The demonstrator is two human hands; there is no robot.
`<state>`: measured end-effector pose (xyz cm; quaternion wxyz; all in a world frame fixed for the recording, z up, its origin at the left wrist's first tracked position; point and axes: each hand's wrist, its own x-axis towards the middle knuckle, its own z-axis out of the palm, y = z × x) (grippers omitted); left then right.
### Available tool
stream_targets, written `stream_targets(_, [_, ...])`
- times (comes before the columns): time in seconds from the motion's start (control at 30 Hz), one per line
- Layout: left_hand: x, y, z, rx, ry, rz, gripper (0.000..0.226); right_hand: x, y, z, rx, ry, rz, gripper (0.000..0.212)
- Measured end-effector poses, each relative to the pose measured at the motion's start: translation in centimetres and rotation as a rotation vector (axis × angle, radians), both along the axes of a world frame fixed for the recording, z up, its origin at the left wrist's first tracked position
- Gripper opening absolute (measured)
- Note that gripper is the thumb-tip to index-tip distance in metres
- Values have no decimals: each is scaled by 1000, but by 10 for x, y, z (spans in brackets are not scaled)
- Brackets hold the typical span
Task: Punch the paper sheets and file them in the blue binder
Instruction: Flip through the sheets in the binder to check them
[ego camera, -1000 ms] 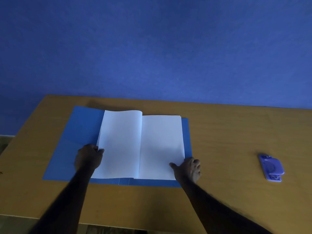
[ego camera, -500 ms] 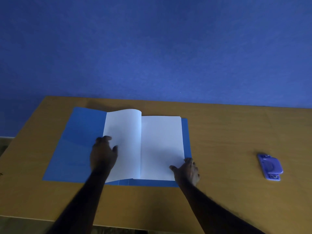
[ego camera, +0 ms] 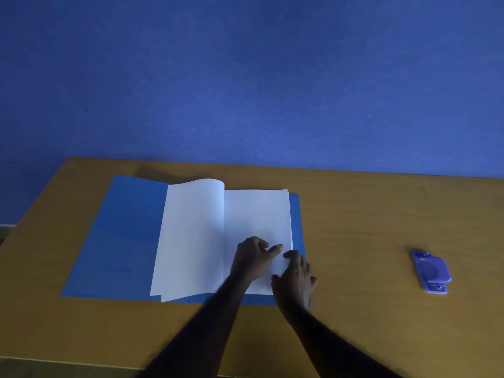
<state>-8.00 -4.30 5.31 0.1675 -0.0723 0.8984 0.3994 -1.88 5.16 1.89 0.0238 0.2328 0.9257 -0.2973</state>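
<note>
Wooden table (ego camera: pixel 368 222), blue wall (ego camera: pixel 245 77) behind it

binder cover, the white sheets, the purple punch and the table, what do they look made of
Blue binder: thin card or plastic, matte; it lies flat with no glare. Paper sheets: plain white paper; the turned leaf curves softly at its top edge. Purple punch: probably moulded plastic, smooth with rounded edges. Table: wood or wood-look laminate, with faint grain and a dull sheen.
</note>
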Motion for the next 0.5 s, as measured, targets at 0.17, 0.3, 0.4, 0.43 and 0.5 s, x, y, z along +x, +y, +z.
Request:
stream_targets(0.17, [2,5,1,0,42,58,46,16,-11,4,12,163,228,64])
stream_targets(0.3, [1,0,6,-1,100,100,29,23,-14,4,-75,195,337,73])
stream_targets(0.4, [1,-8,9,-93,133,75,22,24,-13,4,-153,267,355,62])
stream_targets(0.43, [2,-11,10,-123,142,65,21,23,-13,5,-192,276,351,57])
stream_targets(0.5, [1,-22,13,-175,174,64,21,18,-10,7,-309,253,261,45])
